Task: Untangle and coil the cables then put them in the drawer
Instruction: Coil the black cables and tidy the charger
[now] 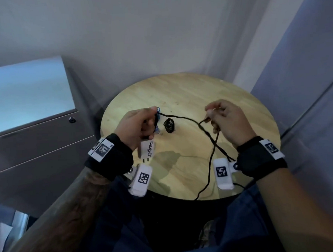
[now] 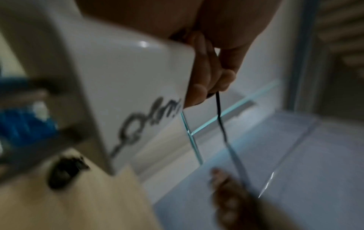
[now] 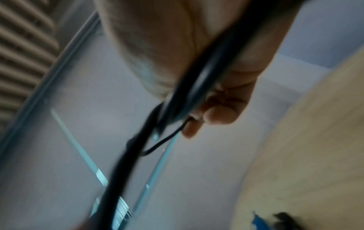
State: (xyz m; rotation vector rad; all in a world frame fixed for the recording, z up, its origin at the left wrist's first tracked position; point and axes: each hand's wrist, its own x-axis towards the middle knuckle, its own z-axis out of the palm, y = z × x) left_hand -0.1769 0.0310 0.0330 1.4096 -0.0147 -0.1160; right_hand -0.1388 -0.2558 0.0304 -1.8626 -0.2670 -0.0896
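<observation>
My left hand [image 1: 136, 127] grips a white charger [image 1: 147, 149] and the black cable [image 1: 188, 118]; my right hand [image 1: 227, 120] pinches this cable above the desk [image 1: 189, 93].

Dim, cool indoor light. The head view is fairly sharp, its edges bent by the wide lens, with soft shadows on the round wooden table [image 1: 189, 93]. Both wrist views are heavily blurred.

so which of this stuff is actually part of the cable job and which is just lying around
Part of the job:
- black cable, stretched between left hand and right hand
- white charger, held by the left hand
- small coiled black cable on the table
- drawer cabinet

Just there:
- round wooden table
</observation>
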